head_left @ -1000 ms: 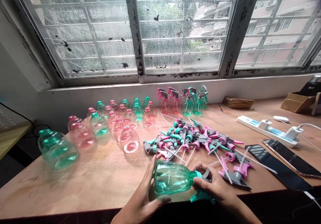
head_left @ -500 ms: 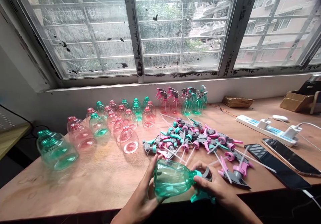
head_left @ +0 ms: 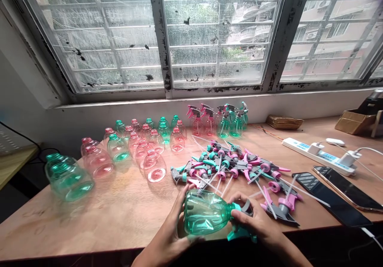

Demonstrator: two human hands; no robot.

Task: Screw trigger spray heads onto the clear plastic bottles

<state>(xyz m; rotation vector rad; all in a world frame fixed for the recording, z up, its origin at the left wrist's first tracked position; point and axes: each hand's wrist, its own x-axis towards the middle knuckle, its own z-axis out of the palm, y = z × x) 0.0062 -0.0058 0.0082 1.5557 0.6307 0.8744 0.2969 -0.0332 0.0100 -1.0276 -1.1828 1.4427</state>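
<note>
A clear green spray bottle (head_left: 206, 213) lies on its side in the air at the table's front edge, its neck pointing right. My left hand (head_left: 176, 223) is wrapped round its base end. At the neck, my right hand (head_left: 251, 217) grips the teal and grey trigger sprayer head (head_left: 239, 233), thumb on the teal collar. The head sits against the bottle's mouth; how far it is screwed on I cannot tell. Just beyond my hands is a heap of loose pink, teal and grey sprayer heads (head_left: 227, 161) with white tubes.
Several open pink bottles (head_left: 154, 167) and green bottles (head_left: 72, 181) stand on the wooden table (head_left: 119, 215) to the left. Bottles with sprayers fitted (head_left: 223, 125) stand by the wall. Rightward are two phones (head_left: 329, 197), a power strip (head_left: 318, 155) and a brown packet (head_left: 284, 121).
Hardly anything differs. The bottle has turned slightly in my left hand, its reflections shifting, while my right hand stays at the collar.
</note>
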